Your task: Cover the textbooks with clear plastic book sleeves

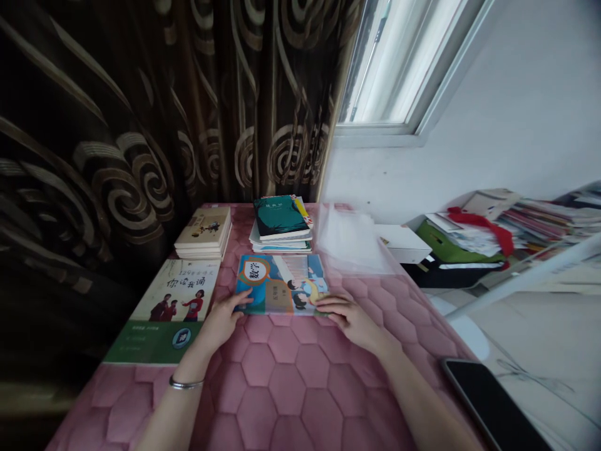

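A colourful textbook [280,283] with a blue and orange cover lies flat on the pink quilted cloth [300,382]. My left hand [224,318] rests at the book's near left corner, thumb on the cover, fingers stretched out. My right hand [350,318] lies at the book's near right corner, fingers flat and touching its edge. Neither hand is wrapped round anything. A silver bangle [185,383] is on my left wrist.
A green and white book [164,313] lies left of the textbook. Behind are a beige book stack [205,233], a stack topped by a dark green book [280,223], and clear plastic sleeves [350,241]. A dark phone [493,404] lies at right. Curtain and window stand behind.
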`<state>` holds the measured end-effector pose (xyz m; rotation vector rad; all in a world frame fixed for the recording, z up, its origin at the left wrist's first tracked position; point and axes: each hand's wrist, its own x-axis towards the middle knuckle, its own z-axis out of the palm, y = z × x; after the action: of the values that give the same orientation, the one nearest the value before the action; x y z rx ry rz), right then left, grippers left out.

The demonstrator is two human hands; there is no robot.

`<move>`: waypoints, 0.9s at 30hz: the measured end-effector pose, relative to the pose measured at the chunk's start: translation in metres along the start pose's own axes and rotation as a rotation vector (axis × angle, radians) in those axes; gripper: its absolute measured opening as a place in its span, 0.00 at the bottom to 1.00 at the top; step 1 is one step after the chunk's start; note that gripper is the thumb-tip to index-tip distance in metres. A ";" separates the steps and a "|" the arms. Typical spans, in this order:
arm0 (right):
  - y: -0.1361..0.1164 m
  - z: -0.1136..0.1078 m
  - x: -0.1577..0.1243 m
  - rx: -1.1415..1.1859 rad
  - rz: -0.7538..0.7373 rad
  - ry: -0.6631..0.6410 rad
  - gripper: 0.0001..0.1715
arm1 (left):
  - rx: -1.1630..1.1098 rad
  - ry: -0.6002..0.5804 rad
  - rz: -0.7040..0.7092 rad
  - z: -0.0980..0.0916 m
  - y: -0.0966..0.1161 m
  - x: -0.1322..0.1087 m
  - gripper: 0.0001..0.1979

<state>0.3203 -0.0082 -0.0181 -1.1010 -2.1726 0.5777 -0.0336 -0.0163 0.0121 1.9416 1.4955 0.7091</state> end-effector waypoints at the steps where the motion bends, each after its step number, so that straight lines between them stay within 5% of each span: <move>1: 0.002 0.000 -0.001 0.013 0.007 0.010 0.19 | -0.002 -0.005 -0.006 0.000 0.000 0.000 0.33; 9: 0.004 0.000 -0.002 -0.024 -0.008 0.043 0.21 | 0.242 0.004 0.079 0.008 0.006 -0.008 0.26; 14: -0.036 0.012 0.010 -0.248 0.040 0.042 0.18 | 0.417 0.088 0.125 0.035 0.037 -0.012 0.18; 20: -0.079 0.056 0.035 -0.355 0.057 0.084 0.06 | 0.436 0.132 0.171 0.059 0.054 -0.005 0.13; 27: -0.070 0.064 0.041 -0.406 0.132 0.124 0.08 | 0.455 0.190 0.033 0.047 0.044 -0.004 0.09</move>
<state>0.2179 -0.0199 -0.0063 -1.4580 -2.1721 0.1153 0.0284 -0.0352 0.0109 2.2859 1.8724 0.6193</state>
